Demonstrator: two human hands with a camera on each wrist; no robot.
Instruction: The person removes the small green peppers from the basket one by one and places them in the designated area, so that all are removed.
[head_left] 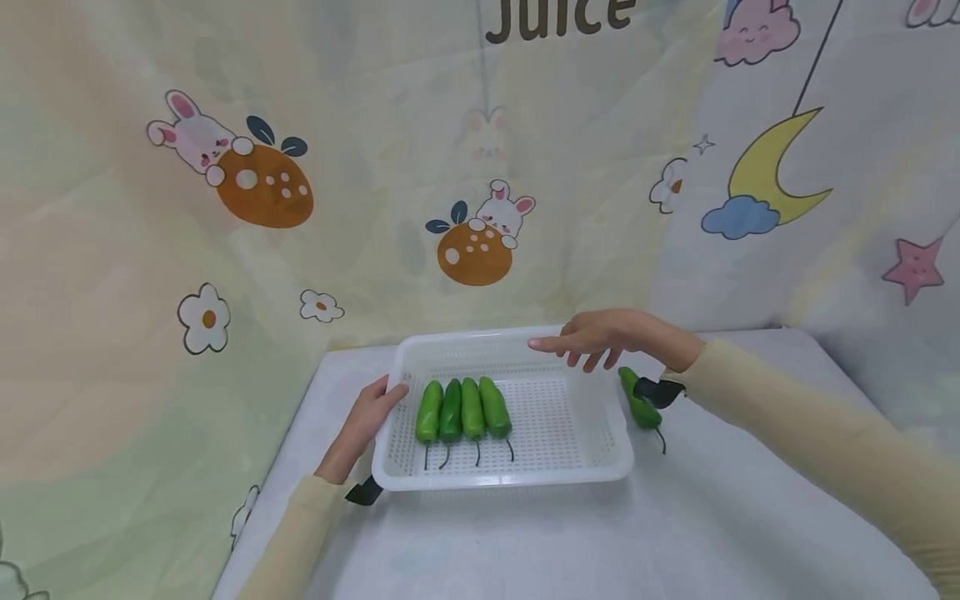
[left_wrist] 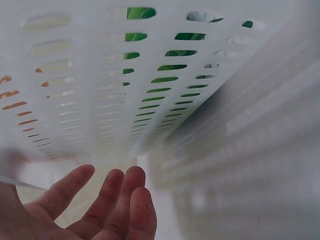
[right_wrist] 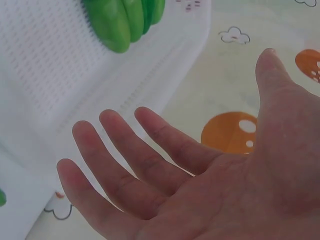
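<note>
Basket (head_left: 525, 481) | your left hand (head_left: 365, 418) holds its rim; your right hand (head_left: 600, 333) spreads wide, empty | if you lift one-sidedly, it can tilt; peppers (head_left: 472, 408) inside may slide

Chili peppers (head_left: 471, 408) beside left hand (head_left: 364, 414): green
Basket (head_left: 502, 481): white, slot-patterned
Crescent moon (head_left: 756, 162) above right hand (head_left: 611, 332): yellow
Sleeves (head_left: 780, 425): cream

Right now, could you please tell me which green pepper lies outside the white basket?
The pepper on the table to the right of the basket; the other four peppers lie side by side inside it.
</note>
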